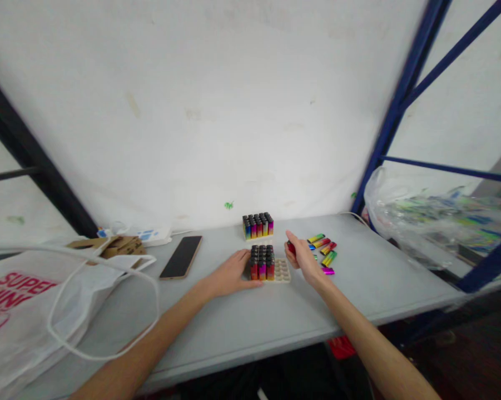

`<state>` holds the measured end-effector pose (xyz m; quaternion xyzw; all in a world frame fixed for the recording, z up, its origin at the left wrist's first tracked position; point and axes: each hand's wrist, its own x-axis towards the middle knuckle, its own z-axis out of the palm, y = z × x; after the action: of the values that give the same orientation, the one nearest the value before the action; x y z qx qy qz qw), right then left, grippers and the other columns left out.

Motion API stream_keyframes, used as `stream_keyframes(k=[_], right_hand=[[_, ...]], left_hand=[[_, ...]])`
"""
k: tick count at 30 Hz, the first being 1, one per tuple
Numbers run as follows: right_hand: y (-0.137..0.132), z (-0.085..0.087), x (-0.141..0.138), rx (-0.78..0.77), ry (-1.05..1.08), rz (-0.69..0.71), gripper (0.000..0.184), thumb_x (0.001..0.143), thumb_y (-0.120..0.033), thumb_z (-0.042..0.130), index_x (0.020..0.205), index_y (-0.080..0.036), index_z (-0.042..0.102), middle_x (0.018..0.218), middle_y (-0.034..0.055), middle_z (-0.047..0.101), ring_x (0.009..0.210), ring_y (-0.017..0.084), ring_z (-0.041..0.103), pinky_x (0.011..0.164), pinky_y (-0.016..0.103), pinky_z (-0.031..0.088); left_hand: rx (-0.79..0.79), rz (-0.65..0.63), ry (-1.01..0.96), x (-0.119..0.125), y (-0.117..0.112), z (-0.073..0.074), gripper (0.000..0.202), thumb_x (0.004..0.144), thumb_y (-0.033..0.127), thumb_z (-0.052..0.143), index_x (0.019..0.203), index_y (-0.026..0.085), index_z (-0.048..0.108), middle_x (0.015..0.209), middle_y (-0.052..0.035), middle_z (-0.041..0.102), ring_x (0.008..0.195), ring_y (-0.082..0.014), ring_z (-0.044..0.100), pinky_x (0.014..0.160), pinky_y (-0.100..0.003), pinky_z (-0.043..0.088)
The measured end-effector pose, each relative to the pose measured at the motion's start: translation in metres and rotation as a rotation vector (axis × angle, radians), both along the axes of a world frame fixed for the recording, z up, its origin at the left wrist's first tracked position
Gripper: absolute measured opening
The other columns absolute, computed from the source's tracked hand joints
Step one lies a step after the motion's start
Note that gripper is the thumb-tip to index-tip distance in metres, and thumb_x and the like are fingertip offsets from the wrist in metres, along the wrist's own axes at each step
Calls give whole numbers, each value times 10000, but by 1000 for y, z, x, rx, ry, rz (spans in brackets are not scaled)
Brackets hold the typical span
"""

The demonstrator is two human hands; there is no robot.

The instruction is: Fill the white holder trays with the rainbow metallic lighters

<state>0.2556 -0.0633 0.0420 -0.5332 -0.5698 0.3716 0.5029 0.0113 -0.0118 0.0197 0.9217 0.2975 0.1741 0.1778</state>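
A pale tray with round sockets stands on the table, its left part filled with upright black-topped lighters in shiny colours. Bare sockets show on its right side. My left hand is closed around the tray's left end, thumb in front and fingers at the back. Just right of the tray, my right hand grips a red lighter, mostly hidden by the fingers. Several loose lighters in green, yellow, red and purple lie beyond that hand.
Behind stands a second tray of upright lighters near the wall. A phone lies left, beside a white plastic bag, a looping white cable and cardboard. Blue shelf posts and a clear bag are on the right.
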Motion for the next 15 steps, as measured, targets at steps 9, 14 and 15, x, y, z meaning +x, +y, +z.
stream_keyframes(k=[9, 14, 15], right_hand=[[2, -7, -3, -184, 352, 8, 494, 946, -409, 359, 482, -253, 284, 421, -70, 182, 389, 86, 110, 401, 258, 85], [2, -6, -5, -207, 364, 22, 540, 965, -484, 352, 483, -253, 281, 412, -68, 186, 389, 85, 117, 407, 252, 81], [2, -7, -5, -189, 349, 15, 534, 960, -463, 355, 475, -254, 276, 403, -64, 188, 382, 87, 126, 404, 255, 88]], left_hand=[[-3, -3, -24, 0, 1, 0, 778, 829, 606, 777, 1433, 186, 523, 1432, -169, 576, 1324, -377, 540, 1164, -528, 421], [0, -10, -32, 0, -1, 2, 765, 836, 592, 777, 1434, 191, 520, 1418, -160, 586, 1320, -363, 546, 1164, -511, 425], [3, -12, -34, 0, -2, 3, 766, 839, 593, 775, 1438, 192, 515, 1418, -160, 586, 1319, -362, 547, 1166, -511, 424]])
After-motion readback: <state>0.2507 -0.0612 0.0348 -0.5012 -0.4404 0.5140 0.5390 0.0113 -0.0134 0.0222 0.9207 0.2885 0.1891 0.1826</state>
